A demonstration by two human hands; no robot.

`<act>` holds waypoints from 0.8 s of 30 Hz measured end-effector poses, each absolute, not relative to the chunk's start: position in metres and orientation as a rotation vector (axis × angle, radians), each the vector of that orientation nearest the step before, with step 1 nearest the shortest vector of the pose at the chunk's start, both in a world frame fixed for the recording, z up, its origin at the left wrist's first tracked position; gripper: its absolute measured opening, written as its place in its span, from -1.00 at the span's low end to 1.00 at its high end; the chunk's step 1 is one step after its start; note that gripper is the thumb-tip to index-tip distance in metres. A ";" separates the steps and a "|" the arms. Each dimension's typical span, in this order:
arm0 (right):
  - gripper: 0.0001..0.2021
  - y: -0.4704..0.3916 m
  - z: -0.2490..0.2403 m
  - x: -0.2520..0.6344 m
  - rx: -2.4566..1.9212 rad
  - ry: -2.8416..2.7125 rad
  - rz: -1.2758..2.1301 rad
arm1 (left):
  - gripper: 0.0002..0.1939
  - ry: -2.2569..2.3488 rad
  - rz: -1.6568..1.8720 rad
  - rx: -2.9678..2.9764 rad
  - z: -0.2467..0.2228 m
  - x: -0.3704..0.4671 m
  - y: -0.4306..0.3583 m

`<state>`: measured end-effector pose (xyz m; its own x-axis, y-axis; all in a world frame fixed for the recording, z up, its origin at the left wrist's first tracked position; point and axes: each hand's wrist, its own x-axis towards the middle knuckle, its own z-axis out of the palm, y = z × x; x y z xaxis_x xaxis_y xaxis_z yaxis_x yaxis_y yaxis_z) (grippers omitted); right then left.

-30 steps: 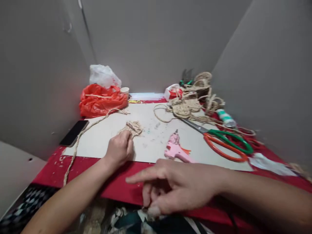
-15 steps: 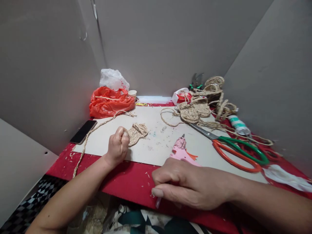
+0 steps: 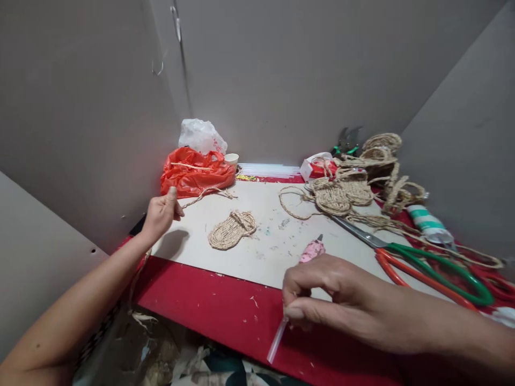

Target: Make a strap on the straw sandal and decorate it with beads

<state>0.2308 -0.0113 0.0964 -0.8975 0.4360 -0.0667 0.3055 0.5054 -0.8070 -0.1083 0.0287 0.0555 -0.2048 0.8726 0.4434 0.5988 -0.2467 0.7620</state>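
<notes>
- Right hand pinches a clear stick.
- Left hand is closed by the braided cord; whether gripping it, unclear.
- Woven piece lies on the board.
- White bag's red print: unreadable.

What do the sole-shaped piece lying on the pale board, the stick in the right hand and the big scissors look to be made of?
Sole-shaped piece: matte plant fibre, perhaps straw or jute; braided tan rows show.
Stick: translucent, smooth, probably plastic or glue.
Scissors: grey metallic blades; green and orange handles, likely smooth plastic.
</notes>
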 end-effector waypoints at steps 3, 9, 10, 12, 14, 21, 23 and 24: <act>-0.60 -0.009 0.095 0.238 -0.693 -2.553 1.381 | -0.36 1.822 1.426 1.745 0.064 -0.129 0.035; -0.57 -0.003 0.083 0.247 -0.836 -2.438 1.397 | -0.71 1.993 1.268 1.769 0.068 -0.140 0.050; -0.60 -0.002 0.081 0.249 -0.855 -2.441 1.396 | -0.71 2.018 1.225 1.777 0.068 -0.140 0.051; -0.65 -0.001 0.076 0.252 -0.889 -2.449 1.410 | -0.67 2.080 1.138 1.785 0.070 -0.141 0.051; -0.67 0.001 0.069 0.254 -0.899 -2.454 1.435 | -0.62 2.153 1.053 1.779 0.072 -0.144 0.046; -0.69 0.005 0.052 0.252 -0.829 -2.496 1.473 | -0.47 2.312 0.543 1.747 0.072 -0.154 0.007; -0.69 0.004 0.053 0.250 -0.798 -2.547 1.518 | -0.58 2.353 0.402 1.767 0.067 -0.156 -0.003; -0.70 0.002 0.054 0.249 -0.787 -2.581 1.538 | -0.63 2.379 0.344 1.773 0.065 -0.158 -0.007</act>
<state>0.2494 0.0025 0.0540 -0.8711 0.4385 -0.2212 0.4031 0.3812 -0.8320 -0.1577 -0.0065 0.0645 -0.2878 0.9576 0.0133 0.9222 0.2734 0.2735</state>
